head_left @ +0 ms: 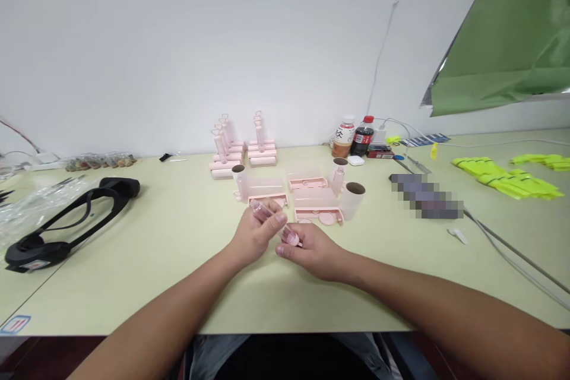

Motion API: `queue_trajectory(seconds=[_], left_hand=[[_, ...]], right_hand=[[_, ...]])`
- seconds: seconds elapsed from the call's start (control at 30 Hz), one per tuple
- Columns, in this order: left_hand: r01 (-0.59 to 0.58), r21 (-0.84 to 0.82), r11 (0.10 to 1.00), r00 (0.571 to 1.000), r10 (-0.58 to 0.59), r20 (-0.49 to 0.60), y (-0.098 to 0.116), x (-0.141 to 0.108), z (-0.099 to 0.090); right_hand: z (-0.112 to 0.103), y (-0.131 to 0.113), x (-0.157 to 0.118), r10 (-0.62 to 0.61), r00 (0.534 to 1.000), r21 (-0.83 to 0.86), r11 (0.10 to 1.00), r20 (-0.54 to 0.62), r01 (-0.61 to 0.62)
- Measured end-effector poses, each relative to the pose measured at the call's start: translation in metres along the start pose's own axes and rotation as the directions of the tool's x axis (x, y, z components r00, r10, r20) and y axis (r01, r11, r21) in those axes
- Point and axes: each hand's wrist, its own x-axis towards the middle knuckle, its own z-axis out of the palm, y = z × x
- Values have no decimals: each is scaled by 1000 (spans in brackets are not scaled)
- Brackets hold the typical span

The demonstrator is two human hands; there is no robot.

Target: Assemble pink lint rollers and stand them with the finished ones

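Observation:
My left hand point(257, 230) is closed around a slim clear tube point(262, 210), which slants down toward the right. At the tube's lower end sits a pale pink cap point(293, 239), pinched by the fingers of my right hand point(316, 250). How far cap and tube fit into each other I cannot tell. Just beyond my hands lie open pink cases point(297, 214) with translucent lids point(316, 197) and round pink discs point(327, 219) inside. Another clear tube point(338, 178) stands upright on the right, by cardboard-lined white cylinders point(354, 199).
Near the wall stand pink cases with upright tubes point(221, 145) bearing heart-shaped loops. A cola bottle point(363, 138) and a white-capped drink bottle point(344, 138) are at the back. To the left lies a black head strap point(93, 219); to the right, yellow strips point(507, 177) and cables point(507, 249).

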Motion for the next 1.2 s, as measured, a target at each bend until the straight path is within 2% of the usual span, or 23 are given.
queue_trajectory(seconds=[0.1,0.2,0.27,0.33,0.4,0.43,0.5,0.53,0.57,0.63,0.67,0.73,0.8,0.83,0.93,1.0,1.1,1.2], left_hand=[[39,-36,999,996,-36,84,-5,-7,7],[63,-79,995,997,-59,49,-2,-10,17],[114,-163,980,993,-119,-25,2,-6,18],[150,-299,942,975,-192,-114,7,1,11],[111,-373,921,953,-206,-224,10,8,0],[74,-338,938,944,-176,-281,11,10,-7],[69,-126,990,949,-104,-297,10,10,-14],[83,22,996,967,-75,-245,9,7,-15],[89,179,980,986,-61,-156,7,4,-12],[39,458,888,995,-75,61,5,-4,-1],[-8,560,829,983,-96,155,6,-7,7],[-90,702,707,950,-150,273,8,-13,24],[-149,764,627,923,-189,335,13,-14,37],[-161,763,626,915,-196,353,17,-14,41],[-169,669,723,908,-150,391,26,-8,52],[-224,609,761,901,-76,426,31,-1,61],[-339,598,727,880,19,475,34,12,78],[-418,659,625,880,101,463,29,28,88]], right_hand=[[-6,2,-8,-1,998,-46,999,62,3],[-13,-6,-14,1,995,-51,999,102,5],[-15,-12,-18,4,990,-63,998,144,6],[-14,-16,-22,-8,960,-82,996,279,32],[-11,-17,-25,-25,915,-79,995,403,62],[-11,-16,-26,-32,911,-71,995,412,67],[-11,-14,-24,-48,963,-44,997,264,61],[-13,-14,-23,-56,988,-23,998,143,59],[-15,-14,-21,-57,998,11,998,10,57],[-22,-16,-18,-34,981,83,995,-189,50],[-26,-18,-17,-27,974,97,994,-223,50],[-32,-23,-20,-35,981,51,998,-191,46],[-37,-30,-27,-60,989,-55,997,-135,53],[-40,-33,-32,-79,988,-109,992,-130,65],[-53,-41,-46,-151,970,-243,964,-189,103],[-67,-47,-56,-157,951,-311,948,-267,69],[-94,-55,-70,-130,883,-403,913,-450,-71],[-125,-55,-79,-165,759,-468,861,-629,-201]])
